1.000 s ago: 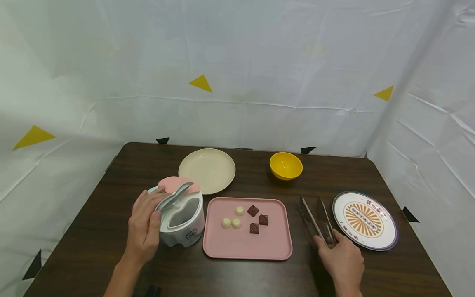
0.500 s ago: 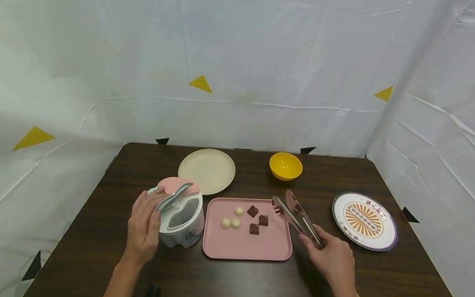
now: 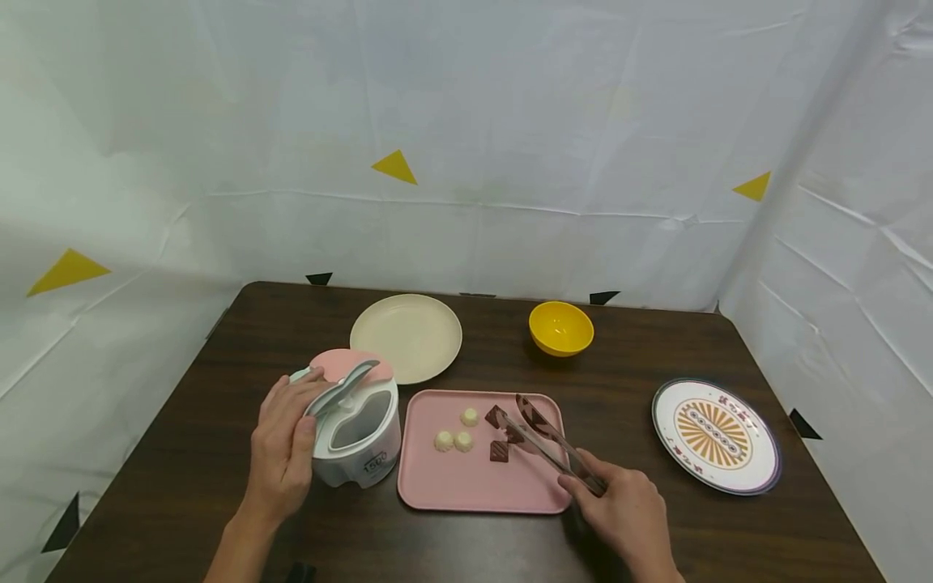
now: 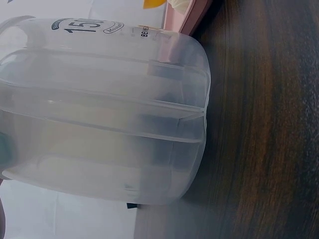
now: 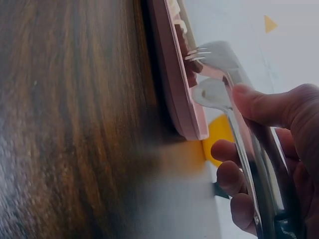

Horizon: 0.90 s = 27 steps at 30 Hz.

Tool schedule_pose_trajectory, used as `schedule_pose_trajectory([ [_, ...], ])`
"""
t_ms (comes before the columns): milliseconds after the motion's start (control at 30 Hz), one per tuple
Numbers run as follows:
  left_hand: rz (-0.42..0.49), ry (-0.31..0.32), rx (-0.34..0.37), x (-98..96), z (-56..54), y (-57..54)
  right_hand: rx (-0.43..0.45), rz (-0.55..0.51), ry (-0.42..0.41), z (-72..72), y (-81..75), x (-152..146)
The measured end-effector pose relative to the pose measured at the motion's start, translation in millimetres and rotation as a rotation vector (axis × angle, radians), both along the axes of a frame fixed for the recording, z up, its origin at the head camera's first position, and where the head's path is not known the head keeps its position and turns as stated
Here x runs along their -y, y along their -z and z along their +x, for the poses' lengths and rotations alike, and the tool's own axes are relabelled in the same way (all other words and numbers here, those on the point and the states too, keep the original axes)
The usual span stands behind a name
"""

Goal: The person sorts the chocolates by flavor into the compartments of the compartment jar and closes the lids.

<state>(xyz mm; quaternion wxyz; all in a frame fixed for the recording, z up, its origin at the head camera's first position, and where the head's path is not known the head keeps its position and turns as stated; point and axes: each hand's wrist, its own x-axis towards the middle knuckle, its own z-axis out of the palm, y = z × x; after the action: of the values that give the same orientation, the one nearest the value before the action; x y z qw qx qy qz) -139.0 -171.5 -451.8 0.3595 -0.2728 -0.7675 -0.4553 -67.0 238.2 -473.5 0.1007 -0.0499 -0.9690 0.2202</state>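
Observation:
My left hand (image 3: 283,445) lies at the side of a white storage container (image 3: 350,471) marked 1500. It holds a raised grey flip lid (image 3: 341,389), baring one compartment. My right hand (image 3: 619,510) grips metal tongs (image 5: 222,56) with one forked and one spoon-like end. The tong ends are spread over the pink tray (image 3: 474,494), about one square brown chocolate (image 3: 514,435). Another brown chocolate (image 3: 496,415) touches or sits close to the forked end. A third brown chocolate (image 3: 499,451) lies in front. Several pale round chocolates (image 3: 463,441) sit farther left.
A cream plate (image 3: 408,336) is behind the container. At the back right stands a yellow bowl (image 3: 561,328). A patterned white plate (image 3: 714,433) lies at the right of the dark wooden table (image 3: 729,526). White sheeting (image 3: 466,121) hangs around the table.
My right hand has moved left with the tongs, from beside the patterned plate to over the tray's brown chocolates. The left hand and the container have stayed put.

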Motion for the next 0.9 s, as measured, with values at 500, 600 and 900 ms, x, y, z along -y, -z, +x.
schedule_pose_trajectory([
  [500,0.004,-0.001,-0.017,-0.2,-0.4,1.1,-0.070,0.036,-0.026,0.8,8.4,0.0],
  [600,0.006,0.000,-0.016,-0.5,-0.7,0.7,-0.105,0.039,-0.033,0.2,10.1,-0.8],
  [900,0.010,-0.003,-0.015,-0.2,-0.5,-0.1,-0.259,0.018,-0.051,-1.3,5.1,-3.4],
])
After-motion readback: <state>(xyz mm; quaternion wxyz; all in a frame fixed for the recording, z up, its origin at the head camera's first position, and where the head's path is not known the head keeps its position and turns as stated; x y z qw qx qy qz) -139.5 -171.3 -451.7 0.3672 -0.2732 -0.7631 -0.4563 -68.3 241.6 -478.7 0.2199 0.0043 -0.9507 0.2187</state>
